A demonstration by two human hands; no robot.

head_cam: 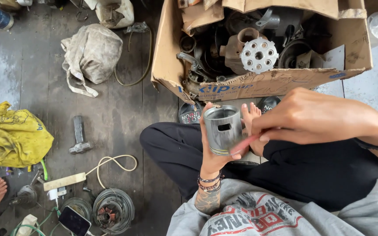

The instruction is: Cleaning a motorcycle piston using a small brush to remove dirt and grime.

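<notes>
The left hand (213,153) grips a grey metal cylindrical piston (222,129) above the lap while the right hand (311,116), fingers pinched on a thin red tool (243,143), works its lower edge, seemingly mid-job, with grime left.

- One head-worn camera looks steeply down, close over the hands and lap.
- Beyond them, the cardboard box (259,48) sits on the wooden floor (110,122).

Cardboard box (259,83) crowds the front; open floor (119,118) left, past the hammer (79,136).
</notes>
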